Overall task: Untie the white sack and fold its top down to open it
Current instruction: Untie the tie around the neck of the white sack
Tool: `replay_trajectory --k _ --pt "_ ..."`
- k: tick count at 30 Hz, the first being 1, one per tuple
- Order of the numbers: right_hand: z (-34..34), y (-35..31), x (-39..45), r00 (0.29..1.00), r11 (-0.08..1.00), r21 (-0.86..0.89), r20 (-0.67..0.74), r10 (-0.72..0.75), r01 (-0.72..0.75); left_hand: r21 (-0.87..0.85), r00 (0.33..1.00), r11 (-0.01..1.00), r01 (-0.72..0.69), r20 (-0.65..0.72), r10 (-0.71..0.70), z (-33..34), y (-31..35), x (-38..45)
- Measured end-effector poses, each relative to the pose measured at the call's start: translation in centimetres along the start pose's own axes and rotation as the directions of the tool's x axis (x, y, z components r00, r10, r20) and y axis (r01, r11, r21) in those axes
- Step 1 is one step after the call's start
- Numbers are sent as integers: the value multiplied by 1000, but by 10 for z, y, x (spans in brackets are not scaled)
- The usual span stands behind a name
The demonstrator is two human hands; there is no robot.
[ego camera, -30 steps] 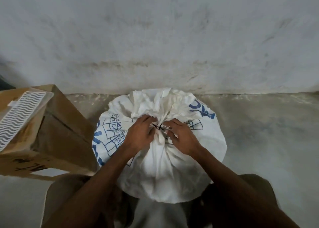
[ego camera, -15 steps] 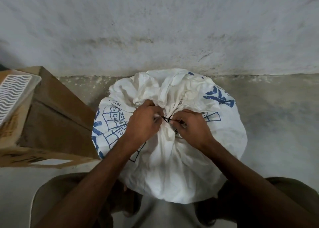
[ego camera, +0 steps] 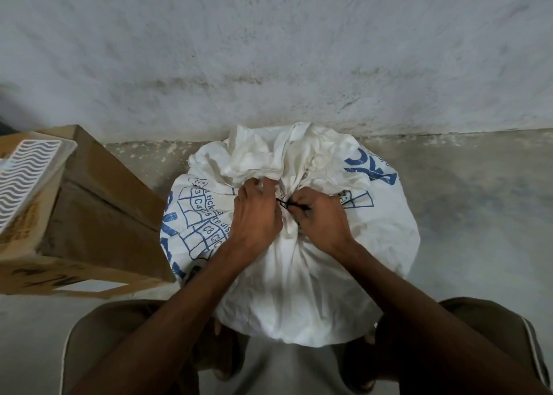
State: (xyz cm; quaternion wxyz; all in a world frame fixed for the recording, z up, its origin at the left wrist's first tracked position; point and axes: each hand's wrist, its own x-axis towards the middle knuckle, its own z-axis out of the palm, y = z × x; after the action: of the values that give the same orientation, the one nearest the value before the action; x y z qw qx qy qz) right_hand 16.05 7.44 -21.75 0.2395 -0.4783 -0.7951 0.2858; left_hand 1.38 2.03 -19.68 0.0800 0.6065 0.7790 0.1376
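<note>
sack stands on the floor against the wall, between the person's knees, its neck bunched at the top centre with the loose mouth flopped toward the wall. tie is a thin dark string at that neck, running roughly left to right in the gap between the two hands. right hand lies just right of the knot, its fingers pinching the string's end, so it is the nearer one for pulling. left hand sits just left of it, fingers curled and clamped on the gathered cloth above the neck, bracing it. judging from this, the knot is not yet loose, and the pull wants to go rightward along the string, away from the left hand. box stands left of the sack, apart from the hands
</note>
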Motion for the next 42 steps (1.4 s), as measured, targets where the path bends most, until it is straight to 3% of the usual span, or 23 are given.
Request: replay_trajectory --k 3,6,9,13,19,23,29,31,36,42 --pt "1 -3 -3 999 993 -118 -20 -26 24 64 997 998 19 71 -23 -2 1 2" --pt "4 -6 -1 997 989 -145 78 28 -16 -59 986 998 17 165 -7 -5 -8 10" --pt "3 -7 4 986 996 54 153 67 -76 -177 979 982 61 204 -24 -4 -15 14" --pt "-2 -3 -3 985 915 375 138 102 -147 -296 973 948 115 224 -47 -8 -22 15" --pt "-8 -13 0 994 868 496 103 -39 -17 -291 980 953 83 197 -25 -9 -29 18" --pt "-14 -16 7 991 902 429 97 -97 46 -432 984 890 145 157 -84 -8 -31 22" --pt "-15 -15 27 955 955 94 67 -289 282 -647 956 718 257 61 -287 -7 -22 18" --pt "-13 -16 31 940 943 35 69 -334 332 -636 954 726 262 56 -295 -8 -17 17" --pt "-8 -22 35 945 946 -3 -44 -323 324 -608 938 738 292 31 -345 -11 -15 24" --pt "-10 -23 32 961 963 0 -76 -267 268 -689 919 645 331 81 -385 -12 -23 32"
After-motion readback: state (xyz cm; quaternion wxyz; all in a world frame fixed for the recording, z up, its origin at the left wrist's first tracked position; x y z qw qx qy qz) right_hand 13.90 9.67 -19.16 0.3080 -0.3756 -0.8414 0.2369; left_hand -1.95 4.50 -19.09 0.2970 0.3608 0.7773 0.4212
